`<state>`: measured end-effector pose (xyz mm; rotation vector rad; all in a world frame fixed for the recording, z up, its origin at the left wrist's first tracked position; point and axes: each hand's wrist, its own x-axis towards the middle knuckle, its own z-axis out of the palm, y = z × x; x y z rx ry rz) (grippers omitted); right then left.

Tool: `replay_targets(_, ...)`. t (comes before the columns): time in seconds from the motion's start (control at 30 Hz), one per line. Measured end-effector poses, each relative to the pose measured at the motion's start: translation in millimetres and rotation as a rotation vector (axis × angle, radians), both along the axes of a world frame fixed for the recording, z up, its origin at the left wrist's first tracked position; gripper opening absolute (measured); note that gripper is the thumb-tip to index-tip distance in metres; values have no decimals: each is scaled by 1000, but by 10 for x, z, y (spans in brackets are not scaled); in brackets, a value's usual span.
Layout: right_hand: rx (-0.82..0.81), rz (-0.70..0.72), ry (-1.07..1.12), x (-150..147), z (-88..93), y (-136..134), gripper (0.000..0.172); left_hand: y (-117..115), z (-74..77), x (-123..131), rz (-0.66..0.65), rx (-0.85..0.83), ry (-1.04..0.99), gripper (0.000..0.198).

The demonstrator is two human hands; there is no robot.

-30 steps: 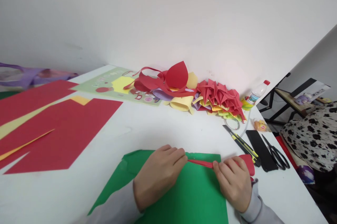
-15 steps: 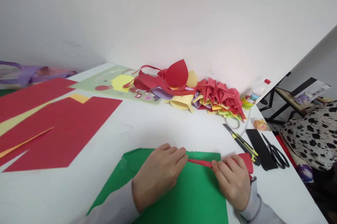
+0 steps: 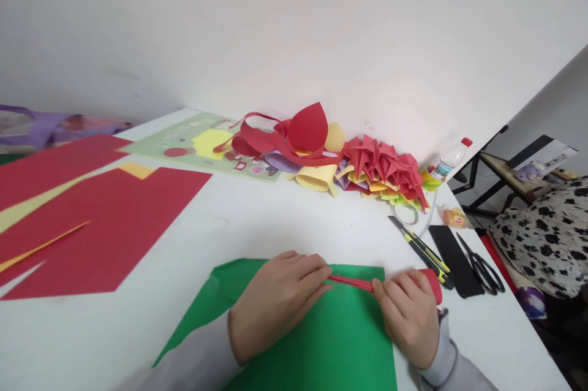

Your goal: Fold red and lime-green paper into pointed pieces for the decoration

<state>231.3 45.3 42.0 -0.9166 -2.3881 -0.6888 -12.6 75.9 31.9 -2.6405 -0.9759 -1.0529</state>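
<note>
My left hand (image 3: 275, 299) and my right hand (image 3: 408, 316) rest on a green paper sheet (image 3: 331, 348) at the table's near edge. Between them stretches a narrow folded red paper piece (image 3: 351, 282). The left fingers pinch its left end. The right fingers press on its right part, where a wider red end (image 3: 432, 284) sticks out past the hand. Both hands are closed on the red piece.
A large red sheet (image 3: 114, 225) with yellow strips lies at the left. A pile of folded red, yellow and purple paper shapes (image 3: 349, 164) sits by the wall. To the right lie a utility knife (image 3: 422, 251), a black strip (image 3: 454, 259), scissors (image 3: 482, 268), a tape ring (image 3: 405, 213) and a bottle (image 3: 448, 161).
Almost nothing has moved. The left fingers have slid slightly to the right along the red piece; the right hand stays in place.
</note>
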Motion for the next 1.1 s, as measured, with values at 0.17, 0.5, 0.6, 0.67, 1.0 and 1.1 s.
replay_targets(0.17, -14, 4, -9, 5, -9, -3, 22, 6, -8, -14, -39, -63, 0, 24)
replay_targets(0.5, -27, 10, 48, -4, -37, 0, 12, 33, -33, -45, -112, -352, -107, 31)
replay_targets(0.6, -31, 19, 47, -1, -39, 1, 12, 33, -35, -50, -101, -306, -91, 31)
replay_targets(0.67, -35, 17, 39, 6, -48, 0, 13, 35, -33, -56, -93, -255, -63, 32)
replay_targets(1.0, -29, 39, 22, -13, -31, -8, 18, -7, 25, -49, -68, -182, 46, 32)
replay_targets(1.1, -38, 36, 10, -12, -41, -11, 18, -28, 62, -39, -65, -126, 105, 32)
